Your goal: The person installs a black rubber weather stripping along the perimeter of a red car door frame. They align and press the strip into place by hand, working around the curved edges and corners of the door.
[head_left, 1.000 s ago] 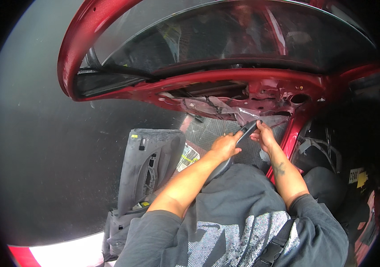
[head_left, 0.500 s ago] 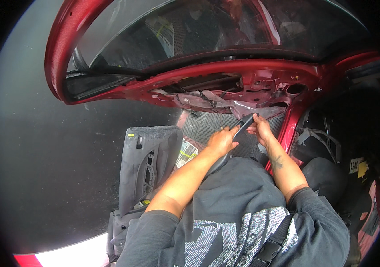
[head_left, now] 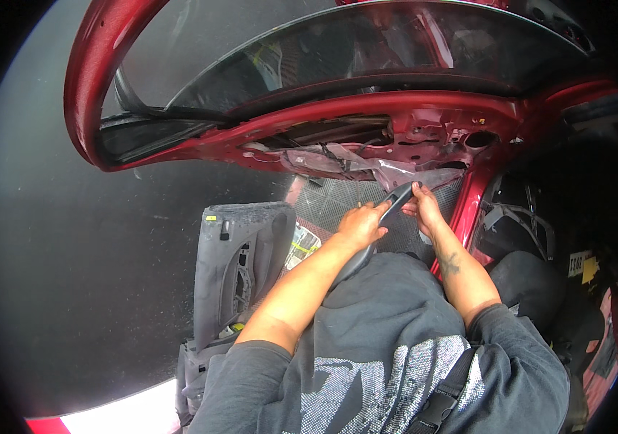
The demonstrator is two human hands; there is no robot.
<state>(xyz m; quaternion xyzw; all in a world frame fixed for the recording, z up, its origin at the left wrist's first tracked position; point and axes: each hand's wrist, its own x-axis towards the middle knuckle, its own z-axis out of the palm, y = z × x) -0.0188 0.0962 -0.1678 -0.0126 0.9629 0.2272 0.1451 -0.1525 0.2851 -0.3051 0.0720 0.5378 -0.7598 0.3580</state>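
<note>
Between my hands is a long, curved dark grey armrest trim piece. My left hand is closed round its middle. My right hand pinches its far end, the thumb lying near the tip. Its lower part runs back under my left forearm toward my shirt and is partly hidden. Just beyond my hands stands an open red car door, its inner metal bare. A crumpled clear plastic sheet hangs from the door's lower inner side.
To my left, a grey door panel stands upright with openings in it. A printed paper lies on the textured mat below my hands. At right are the red door sill and the dark car interior with a metal bracket.
The view has shifted slightly, so more of the door's window glass shows. Both hands keep the same hold on the armrest trim piece.
</note>
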